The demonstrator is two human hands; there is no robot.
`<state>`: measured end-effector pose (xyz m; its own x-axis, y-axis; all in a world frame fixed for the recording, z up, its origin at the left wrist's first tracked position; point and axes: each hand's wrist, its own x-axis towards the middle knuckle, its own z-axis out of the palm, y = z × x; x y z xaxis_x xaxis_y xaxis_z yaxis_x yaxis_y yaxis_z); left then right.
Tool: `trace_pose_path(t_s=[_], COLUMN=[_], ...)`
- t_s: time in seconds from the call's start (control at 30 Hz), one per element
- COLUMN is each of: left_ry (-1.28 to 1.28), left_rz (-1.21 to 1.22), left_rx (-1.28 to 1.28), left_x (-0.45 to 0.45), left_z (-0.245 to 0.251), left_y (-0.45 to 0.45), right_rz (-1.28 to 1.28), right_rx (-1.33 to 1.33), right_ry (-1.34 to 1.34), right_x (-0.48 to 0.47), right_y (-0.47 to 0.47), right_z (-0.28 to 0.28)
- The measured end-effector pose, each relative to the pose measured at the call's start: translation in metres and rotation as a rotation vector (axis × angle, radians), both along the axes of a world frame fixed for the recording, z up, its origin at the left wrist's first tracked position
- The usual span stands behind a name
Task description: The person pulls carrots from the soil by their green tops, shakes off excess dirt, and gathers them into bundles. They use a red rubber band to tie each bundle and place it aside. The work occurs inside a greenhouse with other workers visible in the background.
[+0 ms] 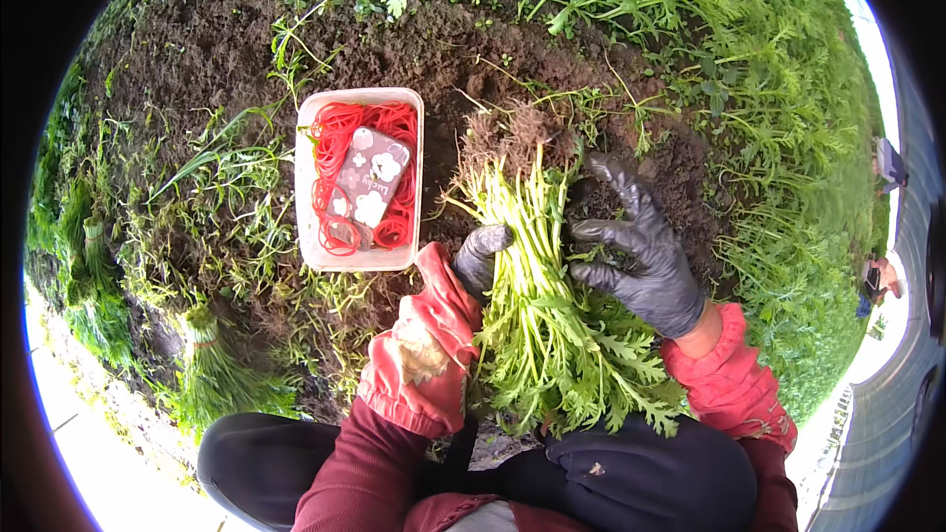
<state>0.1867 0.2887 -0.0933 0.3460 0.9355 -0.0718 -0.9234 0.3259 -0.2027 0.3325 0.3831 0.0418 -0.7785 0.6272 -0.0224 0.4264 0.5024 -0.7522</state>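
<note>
A bunch of leafy greens (533, 258) lies before me, roots toward the far side and leaves toward my knees. My left hand (480, 257), in a black glove, grips its pale stems from the left, the thumb on top and the other fingers hidden beneath. On the other side, my right hand (647, 255), also black-gloved, has its fingers spread close to the stems and holds nothing. Brown soil clings to the tangled roots (517, 134). To the left sits a white plastic tub (358, 260) of red rubber bands (340, 129), a flower-patterned phone case (375, 176) lying on them.
Tied bunches of greens (211, 362) stand at the lower left, with another tied bunch (96, 251) farther left. Uncut leafy plants (783, 162) grow along the top and right. Plant scraps litter the soil (222, 37). At the far right edge, people (881, 277) are partly visible.
</note>
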Motion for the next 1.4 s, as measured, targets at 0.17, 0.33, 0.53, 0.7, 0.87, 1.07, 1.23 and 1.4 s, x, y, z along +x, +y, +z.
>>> trace_pose_path(t_s=[0.17,0.33,0.53,0.7,0.87,1.07,1.23,1.4], left_ry=[0.035,0.084,0.107,0.120,0.181,0.165,0.039,0.029], left_rz=[-0.068,-0.115,-0.161,-0.177,-0.171,-0.167,-0.235,-0.244], left_rx=[0.025,0.051,0.077,0.088,0.060,0.138,0.077,0.084], left_x=[0.002,-0.002,0.001,0.000,-0.003,0.003,0.001,-0.002], left_z=[-0.001,-0.006,-0.001,0.005,0.004,-0.002,-0.006,-0.008], left_y=[0.002,0.005,0.009,0.009,0.010,0.013,0.009,0.006], right_rz=[-0.067,-0.375,0.081,-0.354,-0.173,0.281,0.031,-0.599], right_rx=[0.130,0.412,0.512,0.135,0.373,0.468,0.387,-0.151], right_ry=[0.043,-0.134,-0.259,0.100,0.039,-0.268,-0.004,0.323], right_x=[0.005,-0.008,-0.019,-0.022,-0.023,-0.029,-0.029,-0.014], right_y=[0.013,0.040,0.021,0.055,0.062,0.027,0.044,0.073], right_z=[-0.015,0.005,-0.001,-0.012,0.009,0.011,-0.006,-0.017])
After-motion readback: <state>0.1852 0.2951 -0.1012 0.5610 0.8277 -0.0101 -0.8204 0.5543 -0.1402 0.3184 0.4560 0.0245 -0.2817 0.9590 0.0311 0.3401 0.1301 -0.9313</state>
